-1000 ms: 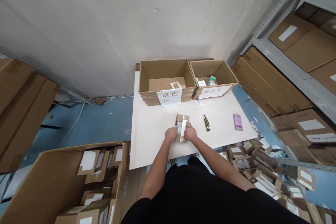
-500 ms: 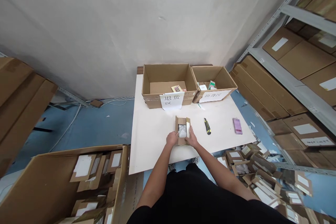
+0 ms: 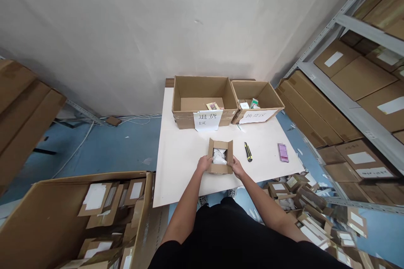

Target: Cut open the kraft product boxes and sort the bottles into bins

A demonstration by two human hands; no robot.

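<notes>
A small cardboard box [image 3: 220, 169] sits near the front of the white table, its flaps spread apart. White crumpled packing [image 3: 219, 156] shows inside it. My left hand [image 3: 204, 163] grips the left flap and side. On the opposite side, my right hand [image 3: 236, 166] has its fingers closed on the right flap. A black and yellow utility knife [image 3: 248, 152] lies to the right of the box, touched by neither hand. Farther right rests a purple, blurred item [image 3: 283, 152].
Two larger cartons with paper signs, a left carton [image 3: 183, 121] and a right carton [image 3: 274, 101], stand at the table's back and hold small packages. A big carton of parcels [image 3: 148, 201] is at lower left. Opened boxes [image 3: 315, 218] litter the floor at right, beside loaded shelving [image 3: 362, 105].
The box's side flaps have been folded outward, the right one most visibly, so the opening looks wider. Both hands have moved slightly apart along with the flaps.
</notes>
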